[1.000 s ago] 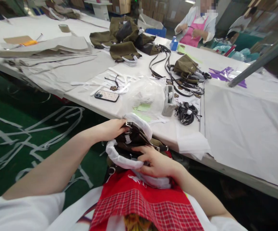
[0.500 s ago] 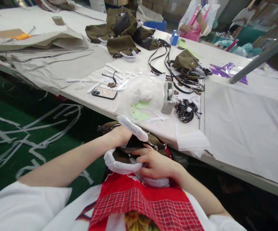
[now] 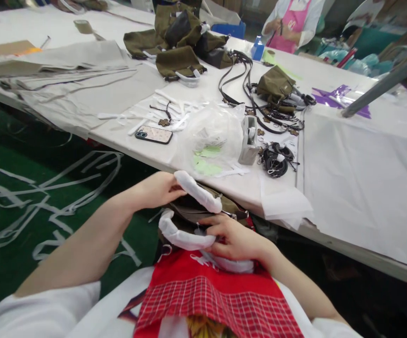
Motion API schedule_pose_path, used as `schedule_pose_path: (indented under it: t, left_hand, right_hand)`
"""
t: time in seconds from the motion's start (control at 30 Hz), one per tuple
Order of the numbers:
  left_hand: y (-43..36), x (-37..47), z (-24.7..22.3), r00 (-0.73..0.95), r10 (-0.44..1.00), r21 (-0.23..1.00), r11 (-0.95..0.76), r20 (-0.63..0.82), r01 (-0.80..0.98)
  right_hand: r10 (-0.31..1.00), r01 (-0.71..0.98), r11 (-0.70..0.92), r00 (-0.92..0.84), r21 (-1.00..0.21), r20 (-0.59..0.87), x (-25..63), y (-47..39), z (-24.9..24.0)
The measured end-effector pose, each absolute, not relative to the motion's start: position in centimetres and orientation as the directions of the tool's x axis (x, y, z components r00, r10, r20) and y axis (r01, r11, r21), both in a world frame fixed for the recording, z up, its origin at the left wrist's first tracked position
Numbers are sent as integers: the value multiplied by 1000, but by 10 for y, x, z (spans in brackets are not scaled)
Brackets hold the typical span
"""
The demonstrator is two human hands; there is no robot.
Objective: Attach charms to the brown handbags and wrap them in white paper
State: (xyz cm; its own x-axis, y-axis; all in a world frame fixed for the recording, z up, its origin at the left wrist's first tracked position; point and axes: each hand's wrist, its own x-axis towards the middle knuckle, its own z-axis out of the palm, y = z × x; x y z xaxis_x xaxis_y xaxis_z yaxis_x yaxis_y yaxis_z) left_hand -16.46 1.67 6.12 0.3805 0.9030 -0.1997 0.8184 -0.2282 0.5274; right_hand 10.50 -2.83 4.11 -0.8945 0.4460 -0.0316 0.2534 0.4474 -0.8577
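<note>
An olive-green handbag (image 3: 229, 204) with an unzipped mouth rests on my lap against the table edge. Its far handle (image 3: 199, 193) and near handle (image 3: 185, 236) are wrapped in white padding. My left hand (image 3: 157, 188) is closed at the far left rim of the bag, its fingertips partly hidden by the far handle. My right hand (image 3: 233, 237) grips the near rim, with fingers reaching over the edge into the mouth and the near handle beside the thumb. The bag's inside is mostly hidden.
On the table (image 3: 358, 188) lie a clear plastic bag (image 3: 217, 134), a phone (image 3: 154, 134), a grey box (image 3: 249, 145), coiled black straps (image 3: 276, 162) and several olive bags (image 3: 178, 33). A metal pole (image 3: 382, 82) stands right. A co-worker (image 3: 291, 28) stands across the table.
My left hand has come out of the bag's mouth and moved up and left to its far left rim. My right hand stays at the near rim.
</note>
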Motion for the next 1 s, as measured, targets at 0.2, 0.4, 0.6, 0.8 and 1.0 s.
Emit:
schedule_pose_path:
  t: [0.2, 0.4, 0.6, 0.8, 1.0]
  left_hand:
    - [29, -210, 58, 224, 960, 381, -147, -166, 913]
    - [34, -189, 25, 160, 941, 255, -82, -300, 963]
    - [22, -180, 31, 216, 953, 288, -149, -214, 946]
    - [35, -191, -24, 85, 930, 448, 91, -357, 889]
    - [44, -207, -48, 47, 932, 607, 196, -359, 770]
  right_hand:
    - [432, 263, 416, -900, -871, -66, 107, -26, 41]
    - [441, 289, 379, -892, -879, -104, 108, -24, 45]
    - [439, 152, 246, -898, -957, -30, 124, -25, 69]
    - [900, 529, 286, -433, -799, 35, 184, -21, 52]
    - [995, 952, 72, -91, -297, -51, 264, -16, 4]
